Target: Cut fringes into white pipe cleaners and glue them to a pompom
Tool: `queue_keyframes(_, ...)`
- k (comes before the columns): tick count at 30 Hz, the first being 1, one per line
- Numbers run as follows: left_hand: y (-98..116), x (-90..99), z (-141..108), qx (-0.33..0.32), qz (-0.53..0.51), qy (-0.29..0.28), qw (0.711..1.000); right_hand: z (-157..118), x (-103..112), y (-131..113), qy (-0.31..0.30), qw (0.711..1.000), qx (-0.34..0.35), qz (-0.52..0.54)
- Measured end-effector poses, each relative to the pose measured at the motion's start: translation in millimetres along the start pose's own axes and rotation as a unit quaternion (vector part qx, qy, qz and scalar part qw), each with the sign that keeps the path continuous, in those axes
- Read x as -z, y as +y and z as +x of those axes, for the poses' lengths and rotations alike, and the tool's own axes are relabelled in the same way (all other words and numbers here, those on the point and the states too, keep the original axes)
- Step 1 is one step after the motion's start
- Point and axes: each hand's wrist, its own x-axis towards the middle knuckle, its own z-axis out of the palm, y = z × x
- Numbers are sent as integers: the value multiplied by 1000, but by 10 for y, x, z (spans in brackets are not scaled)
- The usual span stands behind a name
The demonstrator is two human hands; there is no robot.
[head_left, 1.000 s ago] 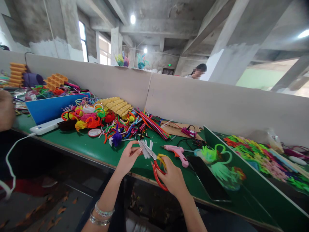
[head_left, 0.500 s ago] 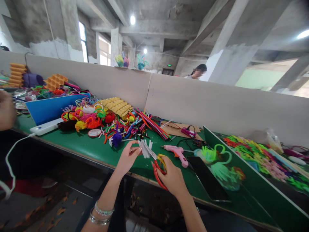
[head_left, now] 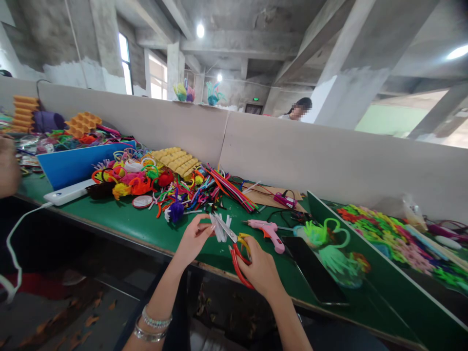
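Note:
My left hand is closed, pinching one end of a white pipe cleaner piece near the front of the green table. Several short white pipe cleaner pieces lie beside and beneath the scissor blades; which ones the fingers hold is hard to tell. Wrapped round the red and yellow handles of the scissors is my right hand. The blades point up and left, over the white pieces, their tips by my left fingertips. Just beyond sits a purple fuzzy ball.
To the right lie a pink glue gun, a black phone and green fuzzy figures. Behind are a heap of coloured pipe cleaners and a yellow egg-crate sheet. A white power strip and another person's hand are left.
My hands and the scissors keep almost the same place. The other person's hand at the left edge has shifted slightly. The whole view moves a little.

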Motion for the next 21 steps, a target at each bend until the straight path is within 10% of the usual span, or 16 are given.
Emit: queue_keyframes(21,4,17,-3,2,10,3,1000,-1,15,-17,-15,1000,1,7)
